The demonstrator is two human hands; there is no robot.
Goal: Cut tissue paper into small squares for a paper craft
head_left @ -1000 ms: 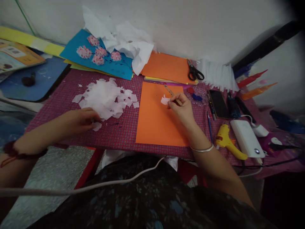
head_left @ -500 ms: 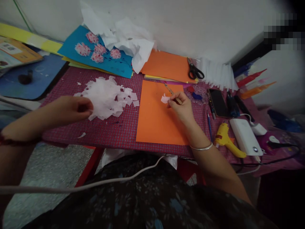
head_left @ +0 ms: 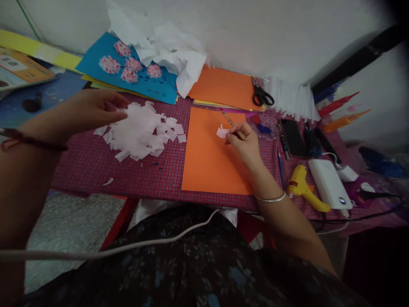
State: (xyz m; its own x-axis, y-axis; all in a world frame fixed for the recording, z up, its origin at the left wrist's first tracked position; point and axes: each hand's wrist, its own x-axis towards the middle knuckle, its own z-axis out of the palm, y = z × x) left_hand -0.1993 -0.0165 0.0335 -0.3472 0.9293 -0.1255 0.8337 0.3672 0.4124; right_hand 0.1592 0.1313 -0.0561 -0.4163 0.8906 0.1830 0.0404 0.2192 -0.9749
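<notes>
My left hand [head_left: 104, 110] is over the upper left edge of a heap of small white paper pieces [head_left: 137, 132]. Its thumb and fingers are apart, with nothing visible between them. Lying in front of me is an orange sheet [head_left: 211, 166]. Above its right side, my right hand [head_left: 245, 143] is closed on a thin tan stick [head_left: 227, 117] with a reddish tip, perhaps a paintbrush. A small white paper piece [head_left: 221, 132] is pinched at its fingertips too.
Behind the heap lies a blue sheet [head_left: 156, 91] bearing pink-and-white paper flowers [head_left: 132, 64], partly under crumpled white paper [head_left: 174, 51]. Black-handled scissors [head_left: 262, 96] rest on more orange paper [head_left: 223, 87]. At right are a phone [head_left: 293, 137], yellow glue gun [head_left: 303, 187] and white power bank [head_left: 330, 183].
My left hand has moved up and away from me, from the heap's left side to its upper left edge, and its fingers have spread. My right hand has hardly moved.
</notes>
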